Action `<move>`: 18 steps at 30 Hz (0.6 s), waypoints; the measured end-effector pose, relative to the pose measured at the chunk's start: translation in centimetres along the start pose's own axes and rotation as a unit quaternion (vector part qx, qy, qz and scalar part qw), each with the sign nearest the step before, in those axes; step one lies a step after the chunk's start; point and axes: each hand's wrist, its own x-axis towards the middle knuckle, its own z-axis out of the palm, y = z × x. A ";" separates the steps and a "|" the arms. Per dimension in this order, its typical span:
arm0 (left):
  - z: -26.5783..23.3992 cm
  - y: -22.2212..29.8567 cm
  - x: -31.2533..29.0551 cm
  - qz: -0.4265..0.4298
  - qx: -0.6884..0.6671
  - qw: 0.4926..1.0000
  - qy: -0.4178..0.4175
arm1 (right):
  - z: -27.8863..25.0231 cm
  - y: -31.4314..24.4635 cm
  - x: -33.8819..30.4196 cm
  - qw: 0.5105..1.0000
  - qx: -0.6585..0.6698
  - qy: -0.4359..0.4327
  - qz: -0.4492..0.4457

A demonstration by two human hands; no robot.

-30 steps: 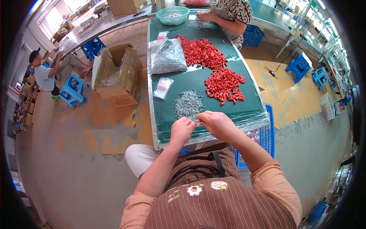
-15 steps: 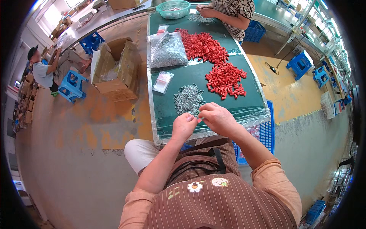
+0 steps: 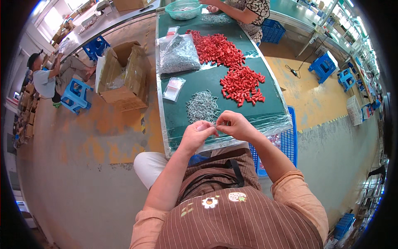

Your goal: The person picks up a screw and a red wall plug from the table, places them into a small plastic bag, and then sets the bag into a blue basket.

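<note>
Above the near edge of the green table (image 3: 178, 135), my two hands meet at the fingertips. My left hand (image 3: 196, 135) is closed, thumb against fingers, around something small and pale that I cannot make out. Thumb and forefinger of my right hand (image 3: 237, 125) pinch at the same spot; what lies between them is too small to name. Just beyond the hands is a heap of small silver screws (image 3: 202, 107). To its right lie loose red plastic plugs (image 3: 242, 86), with a larger red heap (image 3: 217, 49) farther back.
A big clear bag of screws (image 3: 179, 54) and a small clear packet (image 3: 174, 89) lie along the left side. Another person (image 3: 248, 14) works at the far end by a green basket (image 3: 182, 15). A blue crate (image 3: 292, 143) stands at right, a cardboard box (image 3: 128, 92) at left.
My fingertips have shifted slightly and turned against each other; the reddish bit between them no longer shows clearly. The other person's hand has moved toward the green basket. The view has shifted a little.
</note>
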 end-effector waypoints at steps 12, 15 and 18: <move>0.9 0.0 -1.0 0.079 0.150 0.985 0.033 | 0.1 1.0 -0.3 0.940 0.333 -0.042 0.067; 0.4 0.1 -1.3 0.056 0.036 0.997 0.028 | -0.1 0.4 -0.4 0.948 0.312 0.013 0.061; 0.1 -0.1 -1.3 0.049 0.003 0.999 0.009 | 0.4 0.7 -0.5 0.947 0.311 0.046 0.071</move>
